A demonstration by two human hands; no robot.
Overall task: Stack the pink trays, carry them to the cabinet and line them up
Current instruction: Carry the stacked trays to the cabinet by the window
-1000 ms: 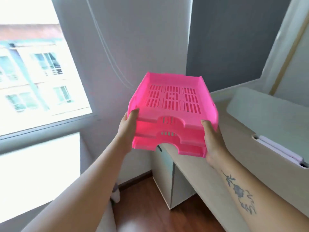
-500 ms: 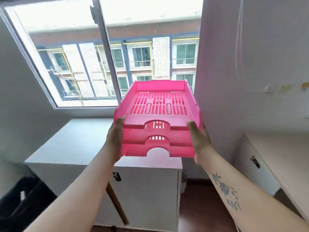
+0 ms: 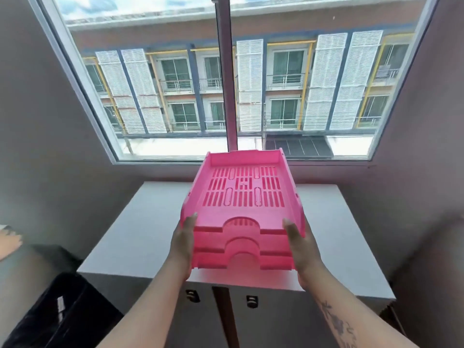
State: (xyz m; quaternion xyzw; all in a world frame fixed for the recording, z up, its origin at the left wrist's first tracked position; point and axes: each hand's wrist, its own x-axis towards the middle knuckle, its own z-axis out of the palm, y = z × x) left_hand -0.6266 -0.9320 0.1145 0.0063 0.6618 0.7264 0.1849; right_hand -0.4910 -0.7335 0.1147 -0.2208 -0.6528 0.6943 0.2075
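A stack of three pink slotted trays (image 3: 242, 212) hangs in the air in front of me, over the white top of a low cabinet (image 3: 140, 237) under the window. My left hand (image 3: 182, 244) grips the stack's left front corner. On the right front corner sits my right hand (image 3: 300, 247), thumb up the side wall. The trays are nested, front cut-outs facing me. The lower trays are mostly hidden by the top one.
The cabinet has two doors with dark handles (image 3: 190, 295) at the front. A black object (image 3: 55, 312) lies low at the left. Grey walls close in on both sides, and the large window (image 3: 226, 84) stands behind the cabinet.
The view has swung left from the desk to face the window and cabinet squarely. The tray stack, still held in both hands, is now over the cabinet top and closer to it.
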